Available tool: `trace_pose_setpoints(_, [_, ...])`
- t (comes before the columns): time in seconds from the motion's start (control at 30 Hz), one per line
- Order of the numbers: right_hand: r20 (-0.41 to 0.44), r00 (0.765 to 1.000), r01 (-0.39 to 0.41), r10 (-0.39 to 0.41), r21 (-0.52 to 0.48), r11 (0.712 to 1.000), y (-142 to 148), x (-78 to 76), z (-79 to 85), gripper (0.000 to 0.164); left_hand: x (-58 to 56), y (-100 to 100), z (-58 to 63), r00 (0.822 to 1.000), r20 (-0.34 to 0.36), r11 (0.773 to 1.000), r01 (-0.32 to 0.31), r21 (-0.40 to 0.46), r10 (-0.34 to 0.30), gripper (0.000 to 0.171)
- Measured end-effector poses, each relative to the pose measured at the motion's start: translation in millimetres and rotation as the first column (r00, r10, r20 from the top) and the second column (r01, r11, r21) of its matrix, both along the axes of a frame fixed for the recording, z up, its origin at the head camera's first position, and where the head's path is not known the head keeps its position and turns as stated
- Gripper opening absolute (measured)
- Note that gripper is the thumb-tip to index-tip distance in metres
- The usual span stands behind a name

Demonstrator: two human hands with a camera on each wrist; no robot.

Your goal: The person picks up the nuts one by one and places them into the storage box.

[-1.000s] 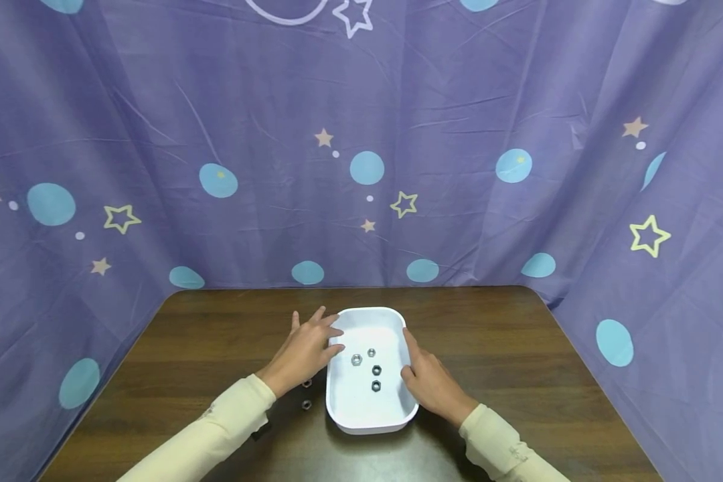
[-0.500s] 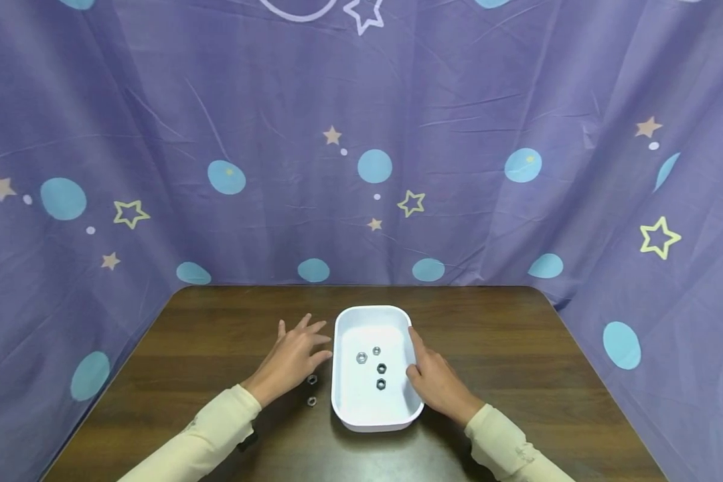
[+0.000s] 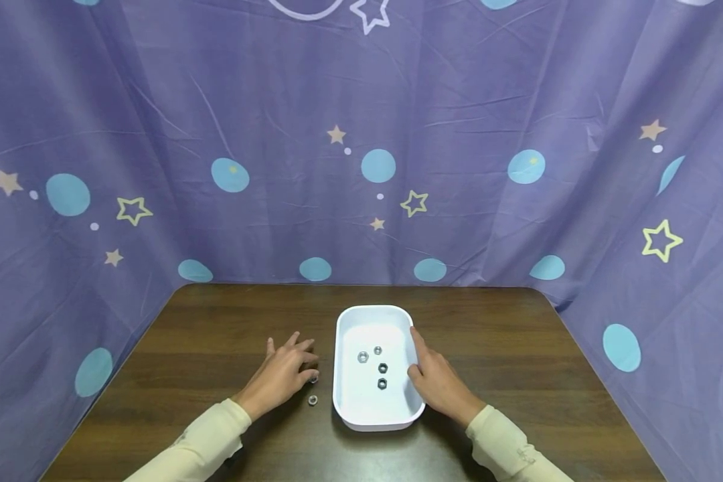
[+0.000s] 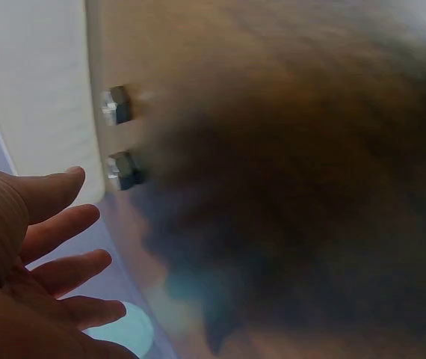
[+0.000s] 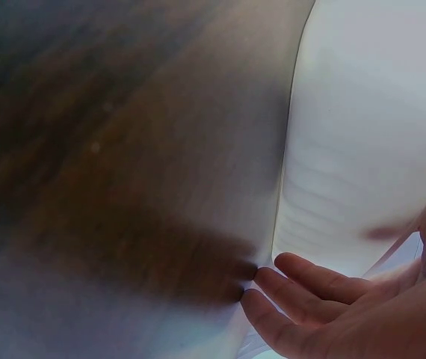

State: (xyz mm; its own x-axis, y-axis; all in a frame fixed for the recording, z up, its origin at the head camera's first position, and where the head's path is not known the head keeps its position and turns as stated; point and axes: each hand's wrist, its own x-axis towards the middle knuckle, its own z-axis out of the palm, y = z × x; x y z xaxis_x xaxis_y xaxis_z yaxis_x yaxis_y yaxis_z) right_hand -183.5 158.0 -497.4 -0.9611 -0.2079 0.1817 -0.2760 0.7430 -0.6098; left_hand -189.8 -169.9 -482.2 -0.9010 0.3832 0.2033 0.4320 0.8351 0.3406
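A white rectangular tray (image 3: 378, 427) sits on the wooden table, with several hex nuts on its floor, such as a larger silver nut (image 3: 363, 357) and a dark nut (image 3: 382, 383). My right hand (image 3: 438, 385) holds the tray's right wall, thumb on the inner side and fingers along the outside. Left of the tray, two nuts lie on the table: a near nut (image 3: 312, 400) and a far nut (image 4: 125, 170). My left hand (image 3: 280, 375) hovers beside them with fingers spread and nothing held, the thumb overlapping the far nut in the head view.
The dark wooden table (image 3: 494, 335) ends at the back against a purple curtain (image 3: 301, 87) printed with stars and dots. The curtain also hangs along both sides. Cream sleeves (image 3: 205, 435) cover both forearms.
My left hand has pulled back from over the tray's left rim, moving left and toward me to the loose nuts. The right hand stays on the tray; the head view has shifted slightly.
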Motion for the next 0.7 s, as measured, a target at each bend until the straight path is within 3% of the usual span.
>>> trace_pose_setpoints(0.27, [0.001,1.0,0.002,-0.002,-0.006,1.0,0,0.0,-0.4,0.072,1.1,-7,-10.9,0.999,0.035,0.999,-0.032,-0.014,0.033,0.025])
trace_pose_setpoints(0.7, [0.017,1.0,0.0,0.001,-0.02,1.0,-1,-0.1,-0.3,0.072,7.3,-12,-15.1,0.999,0.032,1.0,0.004,-0.007,-0.004,0.024])
